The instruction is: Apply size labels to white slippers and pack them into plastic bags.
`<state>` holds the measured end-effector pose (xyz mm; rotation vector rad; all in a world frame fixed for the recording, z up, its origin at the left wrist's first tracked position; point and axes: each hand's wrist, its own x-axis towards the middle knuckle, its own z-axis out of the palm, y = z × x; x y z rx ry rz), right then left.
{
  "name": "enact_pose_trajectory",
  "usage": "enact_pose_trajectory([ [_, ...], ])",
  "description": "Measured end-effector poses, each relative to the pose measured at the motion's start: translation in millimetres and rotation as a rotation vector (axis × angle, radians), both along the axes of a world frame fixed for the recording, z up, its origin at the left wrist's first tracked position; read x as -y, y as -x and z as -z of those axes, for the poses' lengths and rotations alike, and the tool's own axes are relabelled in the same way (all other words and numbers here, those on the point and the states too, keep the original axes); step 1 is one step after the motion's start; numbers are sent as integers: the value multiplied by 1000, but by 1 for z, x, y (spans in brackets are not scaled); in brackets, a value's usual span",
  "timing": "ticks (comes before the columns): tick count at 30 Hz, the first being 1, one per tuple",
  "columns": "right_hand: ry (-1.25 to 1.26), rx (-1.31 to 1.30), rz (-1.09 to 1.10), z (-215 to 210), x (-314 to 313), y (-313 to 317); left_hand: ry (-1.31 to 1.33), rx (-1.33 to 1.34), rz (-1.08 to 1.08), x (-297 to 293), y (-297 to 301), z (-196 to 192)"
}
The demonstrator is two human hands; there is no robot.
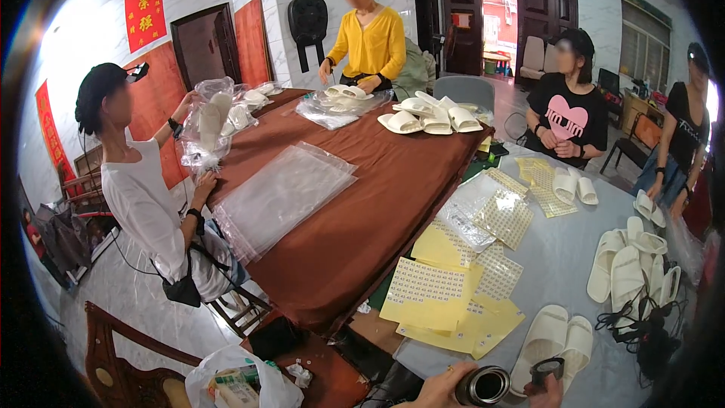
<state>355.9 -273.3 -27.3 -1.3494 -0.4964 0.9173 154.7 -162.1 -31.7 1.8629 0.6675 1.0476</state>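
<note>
At the lower edge, my left hand (438, 391) is wrapped round a dark vacuum flask (485, 387), whose round mouth is uncovered. My right hand (550, 394), just to its right, grips a black flask cap (547, 369), apart from the flask. A pair of cream slippers (557, 340) lies on the grey table (547, 261) directly beyond the cap. Farther left are overlapping yellow sheets of small printed stickers (429, 293).
Black cables (646, 329) tangle beside more slippers (627, 264) at the right. A brown-covered table (340, 219) holds clear plastic bags (283, 196) and a slipper pile (430, 113). Several co-workers surround the tables. A white bag (253, 385) and a wooden chair (136, 351) are at lower left.
</note>
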Motion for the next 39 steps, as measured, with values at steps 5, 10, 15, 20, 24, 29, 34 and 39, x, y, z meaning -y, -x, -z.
enact_pose_trajectory([
  [5,-30,299,-62,9,6,-4,-45,14,1,1,-2,7],
  [10,-1,122,-26,3,3,2,12,-4,35,3,0,3],
  [15,18,400,-111,7,9,-3,31,-58,44,4,2,5],
  [20,98,441,-123,-1,6,0,27,-72,35,4,2,11],
  [24,42,251,-90,-1,4,3,11,-85,39,5,3,9],
  [29,-14,-161,14,-8,-3,6,2,-78,43,5,3,9],
  [34,6,-83,25,2,-5,5,8,-87,34,5,2,5],
  [39,21,-3,29,8,-2,5,9,-86,34,6,3,3],
])
